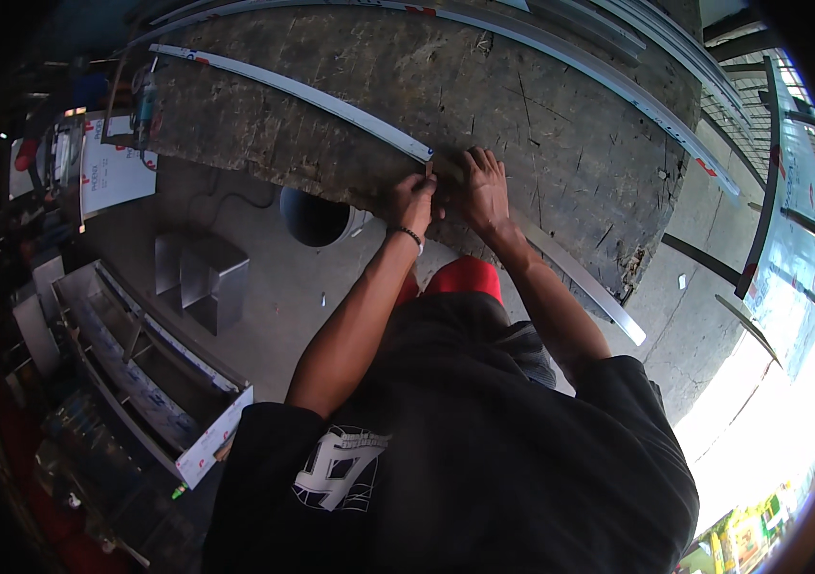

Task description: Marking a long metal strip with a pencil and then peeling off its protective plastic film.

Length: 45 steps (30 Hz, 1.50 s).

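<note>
A long narrow metal bar (293, 93) with white film lies across the dark, scarred wooden tabletop (350, 48). Its near end stops just beyond my left hand (414, 201), which is closed at the table's front edge. A small brownish piece shows at the left fingertips, too small to name, next to the bar's end. To the right, my right hand (484, 194) rests on the wood with fingers stretched forward and slightly bent, holding nothing that I can see. A flat metal strip (594, 289) sticks out past the table edge, partly hidden by my right forearm.
Longer metal bars (561, 62) run along the table's far side. A round hollow cylinder (317, 218) stands under the front edge. Bent sheet-metal pieces (202, 277) and a long metal trough (116, 368) sit on the floor at left. Film-covered panels (800, 249) stand at right.
</note>
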Tool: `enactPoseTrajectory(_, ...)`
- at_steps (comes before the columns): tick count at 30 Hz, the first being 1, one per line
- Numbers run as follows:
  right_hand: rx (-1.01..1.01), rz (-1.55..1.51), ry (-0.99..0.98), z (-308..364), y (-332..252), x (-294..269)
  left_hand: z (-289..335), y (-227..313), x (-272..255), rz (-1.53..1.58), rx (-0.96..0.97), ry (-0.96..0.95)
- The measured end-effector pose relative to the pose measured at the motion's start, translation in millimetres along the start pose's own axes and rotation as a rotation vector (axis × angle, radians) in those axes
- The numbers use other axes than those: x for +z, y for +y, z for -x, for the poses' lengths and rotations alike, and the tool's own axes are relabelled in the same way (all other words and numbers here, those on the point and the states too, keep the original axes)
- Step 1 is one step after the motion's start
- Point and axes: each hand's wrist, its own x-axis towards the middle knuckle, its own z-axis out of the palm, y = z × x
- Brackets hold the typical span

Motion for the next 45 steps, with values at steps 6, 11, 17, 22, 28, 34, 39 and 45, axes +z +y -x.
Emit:
enactPoseTrajectory(6,0.038,-0.014,-0.015,1.1,3.0,3.6,-5.6,3.0,1.4,0.059,-0.113,-0.005)
enactPoseTrajectory(11,0.015,0.008,-0.006,1.2,4.3,3.8,-14.6,1.6,2.0,0.128,-0.026,0.017)
enactPoseTrajectory(17,0.033,-0.01,-0.003,2.0,4.6,7.0,-6.0,-6.1,-1.4,0.112,-0.038,-0.02)
enactPoseTrajectory(22,0.021,0.002,-0.015,2.9,10.5,7.8,-7.5,3.8,2.6,0.135,0.043,-0.019)
enactPoseTrajectory(28,0.007,0.021,-0.021,2.6,8.7,9.9,-5.9,3.9,0.9,0.215,0.0,0.004)
enactPoseTrajectory(34,0.004,0.012,-0.015,2.9,10.9,11.3,-2.2,-2.3,6.0,0.279,0.002,0.02)
enactPoseTrajectory(39,-0.012,0.007,0.004,4.4,11.5,15.0,-8.2,0.4,10.2,0.326,0.006,0.014)
enactPoseTrajectory(45,0.037,0.039,-0.031,3.8,13.9,17.8,-5.1,3.9,15.8,0.355,-0.055,0.044)
